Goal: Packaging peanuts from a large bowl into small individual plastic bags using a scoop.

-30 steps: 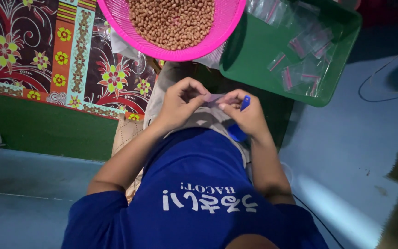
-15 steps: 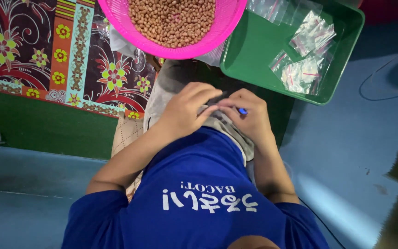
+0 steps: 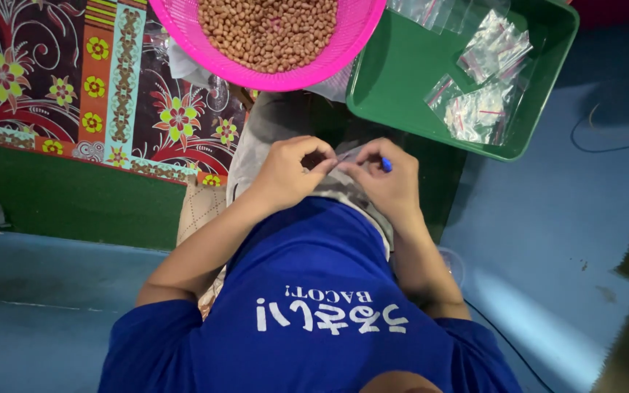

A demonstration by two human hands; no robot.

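Observation:
My left hand [image 3: 289, 171] and my right hand [image 3: 384, 182] meet over my lap and pinch a small clear plastic bag [image 3: 345, 154] between their fingertips. A blue tool [image 3: 386, 165] also sits in my right hand, only its tip showing. Just beyond the hands stands a pink mesh basket [image 3: 343, 51] full of brown peanuts [image 3: 271, 29].
A green tray [image 3: 402, 80] at the upper right holds several small clear zip bags [image 3: 485, 102] with red strips. A patterned floral mat [image 3: 96, 94] lies at the left on green cloth. Blue floor lies at the right, with a thin black cable [image 3: 606, 145].
Both hands dropped to my lap, then lifted slightly, still pinching the bag. The blue tool has slid further into my right hand.

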